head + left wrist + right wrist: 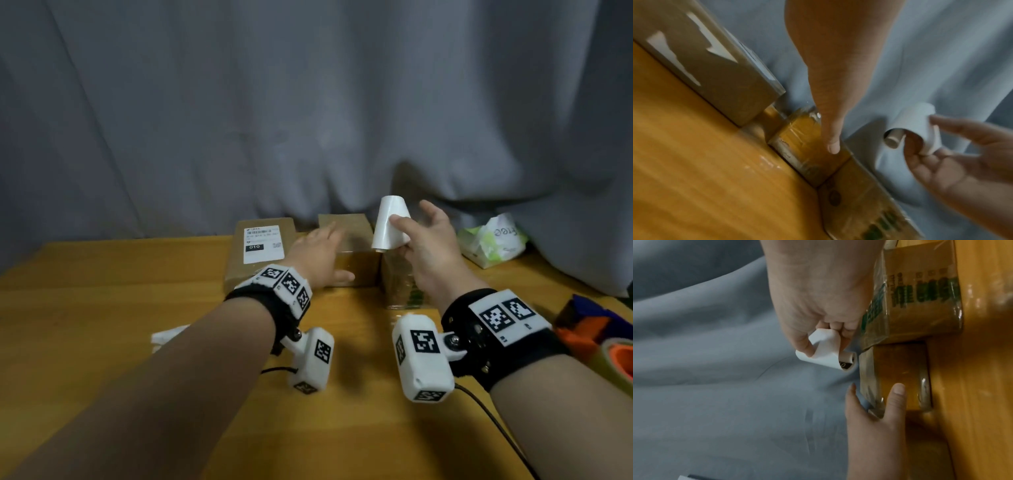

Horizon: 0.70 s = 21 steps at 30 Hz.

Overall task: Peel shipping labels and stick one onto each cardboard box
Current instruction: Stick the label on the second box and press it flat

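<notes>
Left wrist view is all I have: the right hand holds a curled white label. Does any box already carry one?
Observer: Yes. The head view shows a printed label stuck on top of the left box.
Operator: And the middle box?
Observer: What shows of the middle box top is bare cardboard; the left hand rests on it.
Operator: Is the held one printed?
Observer: The right wrist view shows dark print inside the curled label, pinched by the right hand.

We see a wooden table (144, 308) carrying three cardboard boxes (356, 263) side by side at its far edge. Near them lie a tissue pack (493, 241), tape rolls (603, 339) and white paper strips (168, 335).
</notes>
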Tool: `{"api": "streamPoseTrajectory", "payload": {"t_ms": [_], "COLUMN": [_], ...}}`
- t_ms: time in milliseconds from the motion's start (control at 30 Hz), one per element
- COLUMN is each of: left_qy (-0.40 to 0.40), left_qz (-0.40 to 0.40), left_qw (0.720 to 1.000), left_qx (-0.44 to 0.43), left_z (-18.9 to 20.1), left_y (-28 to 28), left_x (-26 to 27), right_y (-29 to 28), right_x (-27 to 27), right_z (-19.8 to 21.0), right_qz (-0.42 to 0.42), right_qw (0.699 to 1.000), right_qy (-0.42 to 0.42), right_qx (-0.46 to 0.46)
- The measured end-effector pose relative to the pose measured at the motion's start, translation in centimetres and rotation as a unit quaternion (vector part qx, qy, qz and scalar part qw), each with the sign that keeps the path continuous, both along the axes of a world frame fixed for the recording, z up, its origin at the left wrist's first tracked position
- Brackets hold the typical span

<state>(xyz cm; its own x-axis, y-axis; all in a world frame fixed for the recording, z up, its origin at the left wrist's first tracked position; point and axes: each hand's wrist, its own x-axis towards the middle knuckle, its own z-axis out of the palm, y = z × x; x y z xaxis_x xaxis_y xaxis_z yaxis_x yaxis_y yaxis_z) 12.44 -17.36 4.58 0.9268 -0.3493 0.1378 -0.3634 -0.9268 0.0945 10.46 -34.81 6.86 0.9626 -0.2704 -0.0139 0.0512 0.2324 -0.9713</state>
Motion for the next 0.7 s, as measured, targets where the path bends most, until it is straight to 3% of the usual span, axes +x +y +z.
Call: {"api": "streamPoseTrajectory", "payload": {"t_ms": [133,267,500,700], "left_qy": [0.039,0.015,-0.046,-0.031], "left_qz": [0.021,0.016,-0.014,-0.039], "left_qw": [0.996,0.997,0.990,0.995], "left_qx": [0.077,0.078,0.136,0.086], "left_z": [-1.4,-1.5,-0.7,0.5], "left_y": [-1.0,-1.0,-0.3,1.1], "left_x": [3.7,4.3,-0.8,-6.4], "right_y": [-1.2,-2.0,-0.9,1.6], "right_x": [1.8,2.8,0.3,-4.4], "right_z": [-0.4,-0.9,-1.3,-1.0], "right_qz": [-0.004,-0.003,-0.008,0.041], "right_qw": [1.000,0.999,0.997,0.997], "right_qy": [0.004,0.004,0.004,-0.015], "right_qx": [0.021,0.050,0.072,0.059]}}
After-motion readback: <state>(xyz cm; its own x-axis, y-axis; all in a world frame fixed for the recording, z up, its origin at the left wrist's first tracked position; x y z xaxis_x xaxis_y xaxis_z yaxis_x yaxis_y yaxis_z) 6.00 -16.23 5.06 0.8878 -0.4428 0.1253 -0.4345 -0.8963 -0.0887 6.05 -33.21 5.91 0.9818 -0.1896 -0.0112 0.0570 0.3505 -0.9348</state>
